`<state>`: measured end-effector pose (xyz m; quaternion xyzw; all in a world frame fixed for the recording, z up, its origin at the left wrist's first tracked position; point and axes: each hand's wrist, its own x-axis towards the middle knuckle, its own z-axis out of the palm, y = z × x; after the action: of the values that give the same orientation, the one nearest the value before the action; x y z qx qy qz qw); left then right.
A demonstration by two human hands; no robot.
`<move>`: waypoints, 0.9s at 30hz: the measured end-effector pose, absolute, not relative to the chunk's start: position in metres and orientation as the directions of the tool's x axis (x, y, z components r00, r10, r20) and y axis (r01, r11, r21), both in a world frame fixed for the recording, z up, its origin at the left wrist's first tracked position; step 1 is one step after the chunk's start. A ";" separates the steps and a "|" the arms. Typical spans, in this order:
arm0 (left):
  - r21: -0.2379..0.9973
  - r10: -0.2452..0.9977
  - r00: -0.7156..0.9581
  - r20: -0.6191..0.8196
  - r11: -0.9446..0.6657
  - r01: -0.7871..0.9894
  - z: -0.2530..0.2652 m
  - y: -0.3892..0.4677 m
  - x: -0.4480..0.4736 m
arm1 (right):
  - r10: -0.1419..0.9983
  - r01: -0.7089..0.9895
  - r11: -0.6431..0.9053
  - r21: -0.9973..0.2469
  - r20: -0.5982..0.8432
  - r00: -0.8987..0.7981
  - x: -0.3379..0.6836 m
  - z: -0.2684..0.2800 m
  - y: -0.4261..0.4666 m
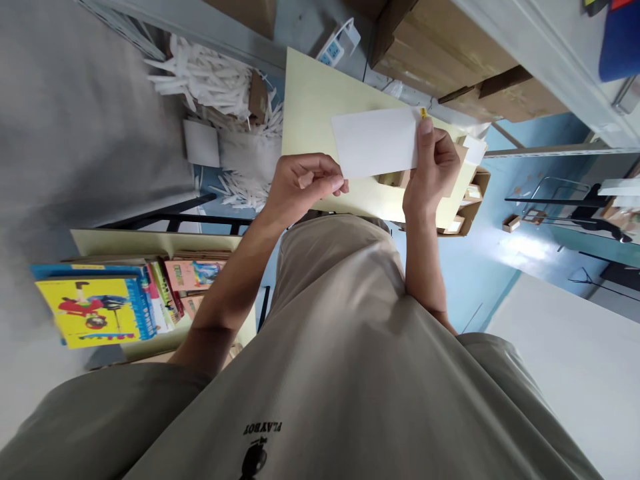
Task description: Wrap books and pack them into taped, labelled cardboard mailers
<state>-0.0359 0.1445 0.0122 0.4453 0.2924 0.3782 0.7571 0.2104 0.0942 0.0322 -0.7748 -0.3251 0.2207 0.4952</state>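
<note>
A blank white sheet of paper [377, 143] is stretched between my two hands above a pale yellow tabletop [310, 100]. My left hand [313, 183] pinches its lower left corner between thumb and fingers. At the other end, my right hand [433, 160] grips the right edge, thumb on top. Just above that thumb, a small yellow mark [423, 113] shows at the sheet's upper right corner. Beneath the sheet and beside my right hand, brown cardboard pieces [395, 179] lie on the tabletop, partly covered.
Picture books [95, 310] lie on a lower surface at left. White paper strips [210, 77] are heaped on the floor. A power strip [337, 43] and cardboard boxes [445, 47] sit beyond the table. An open carton [470, 203] stands at right.
</note>
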 end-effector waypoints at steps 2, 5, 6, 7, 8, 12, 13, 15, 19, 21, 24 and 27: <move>0.895 0.826 0.554 -0.107 0.323 -0.307 0.013 0.144 -0.036 | 0.721 0.283 -0.320 -0.904 -0.039 0.692 0.210 0.034 0.093; 0.897 0.816 0.562 -0.136 0.342 -0.279 0.012 0.144 -0.038 | 0.717 0.300 -0.328 -0.896 -0.030 0.696 0.207 0.039 0.093; 0.898 0.815 0.560 -0.147 0.348 -0.271 0.011 0.144 -0.038 | 0.721 0.305 -0.316 -0.898 -0.018 0.693 0.207 0.040 0.093; 0.898 0.816 0.558 -0.154 0.352 -0.266 0.010 0.145 -0.038 | 0.725 0.308 -0.295 -0.905 -0.002 0.689 0.206 0.040 0.093; 0.898 0.816 0.556 -0.156 0.351 -0.264 0.009 0.145 -0.039 | 0.729 0.308 -0.269 -0.912 0.016 0.684 0.206 0.039 0.094; 0.921 0.826 0.559 -0.072 0.270 -0.280 0.010 0.146 -0.039 | 0.783 0.383 -0.315 -0.868 -0.010 0.622 0.207 0.028 0.097; 0.931 0.831 0.556 -0.034 0.228 -0.285 0.010 0.147 -0.039 | 0.813 0.437 -0.361 -0.824 -0.049 0.580 0.206 0.025 0.097; 0.953 0.838 0.546 0.022 0.147 -0.264 0.011 0.148 -0.040 | 0.877 0.546 -0.394 -0.739 -0.127 0.463 0.200 0.024 0.093; 0.992 0.831 0.553 0.058 0.016 -0.128 0.006 0.150 -0.044 | 0.962 0.514 -0.261 -0.817 -0.175 0.211 0.174 0.046 0.081; 0.994 0.819 0.567 0.093 -0.046 -0.096 0.003 0.151 -0.046 | 0.976 0.450 -0.216 -0.866 -0.178 0.127 0.161 0.063 0.079; 0.994 0.803 0.586 0.108 -0.092 -0.057 0.001 0.153 -0.051 | 0.981 0.447 -0.192 -0.874 -0.177 0.075 0.151 0.078 0.082; 0.997 0.795 0.604 0.050 -0.079 0.022 0.002 0.153 -0.054 | 0.979 0.481 -0.201 -0.854 -0.196 0.060 0.150 0.077 0.088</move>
<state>-0.0536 0.1529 0.0022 0.6612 0.3090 0.3199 0.6041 0.1504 0.0877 0.0775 -0.6602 -0.5527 0.4056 0.3069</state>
